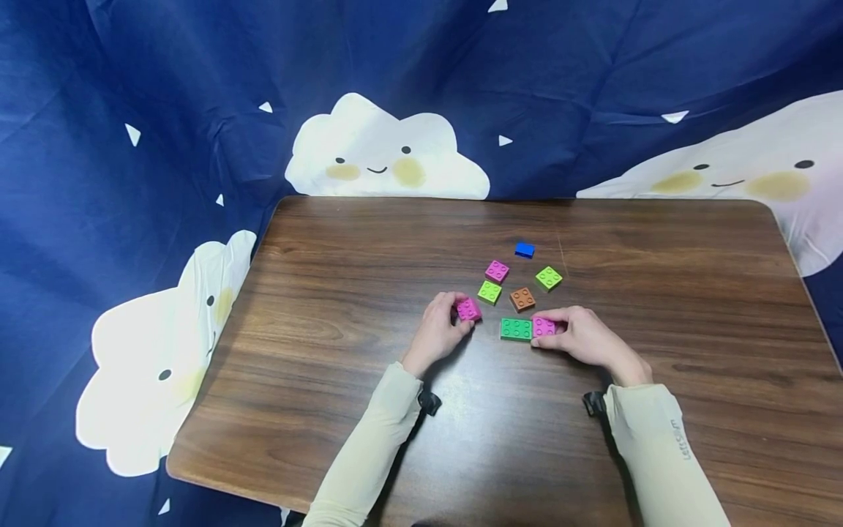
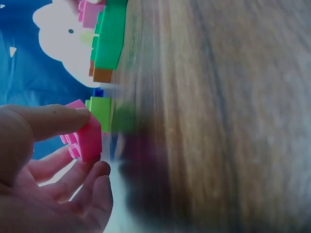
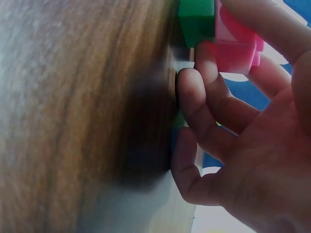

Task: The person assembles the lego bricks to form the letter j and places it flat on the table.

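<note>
My left hand [image 1: 437, 326] pinches a pink toy building brick [image 1: 469, 309] between thumb and fingertips, and in the left wrist view this pink brick [image 2: 87, 136] is tilted just off the tabletop. To its right lies a long green brick [image 1: 516, 329]. My right hand [image 1: 586, 338] grips a second pink brick [image 1: 543, 326] at the green brick's right end. In the right wrist view that pink brick [image 3: 235, 46] sits higher than the green brick [image 3: 197, 22], right against its studded side. Thumb and fingers of the right hand are on opposite sides of it.
Behind the hands lie a brown brick [image 1: 522, 299], a lime brick [image 1: 489, 293], another lime brick [image 1: 549, 278], a third pink brick [image 1: 497, 271] and a blue brick [image 1: 525, 249]. They rest on a wooden table [image 1: 369, 263]. A blue cloud-print curtain [image 1: 527, 66] hangs along its back edge.
</note>
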A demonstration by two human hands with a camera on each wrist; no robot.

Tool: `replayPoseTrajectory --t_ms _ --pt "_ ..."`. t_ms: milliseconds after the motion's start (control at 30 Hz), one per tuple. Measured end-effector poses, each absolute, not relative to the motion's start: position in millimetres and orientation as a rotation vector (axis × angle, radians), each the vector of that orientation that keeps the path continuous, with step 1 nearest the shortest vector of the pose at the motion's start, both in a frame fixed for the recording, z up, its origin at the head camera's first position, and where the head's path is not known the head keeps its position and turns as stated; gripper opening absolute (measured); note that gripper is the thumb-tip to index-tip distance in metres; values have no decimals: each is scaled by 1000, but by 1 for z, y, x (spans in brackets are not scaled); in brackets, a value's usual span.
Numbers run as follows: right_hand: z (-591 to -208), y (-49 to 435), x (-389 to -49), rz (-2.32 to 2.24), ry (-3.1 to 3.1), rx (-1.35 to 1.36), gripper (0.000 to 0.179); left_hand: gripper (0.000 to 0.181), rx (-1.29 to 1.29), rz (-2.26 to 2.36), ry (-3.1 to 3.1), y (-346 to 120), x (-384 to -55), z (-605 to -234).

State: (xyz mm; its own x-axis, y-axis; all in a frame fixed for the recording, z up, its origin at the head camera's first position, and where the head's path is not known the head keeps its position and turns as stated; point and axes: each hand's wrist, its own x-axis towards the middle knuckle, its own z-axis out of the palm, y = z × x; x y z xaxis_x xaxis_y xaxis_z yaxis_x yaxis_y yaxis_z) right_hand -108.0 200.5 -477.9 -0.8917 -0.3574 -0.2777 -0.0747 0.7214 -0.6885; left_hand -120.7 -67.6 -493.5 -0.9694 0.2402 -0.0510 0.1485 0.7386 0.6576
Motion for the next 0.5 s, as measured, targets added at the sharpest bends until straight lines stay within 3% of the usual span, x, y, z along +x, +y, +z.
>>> replayPoseTrajectory --t_ms 500 --pt "-476 200 -108 -988 2517 -315 54 40 400 1145 2711 -58 -116 -487"
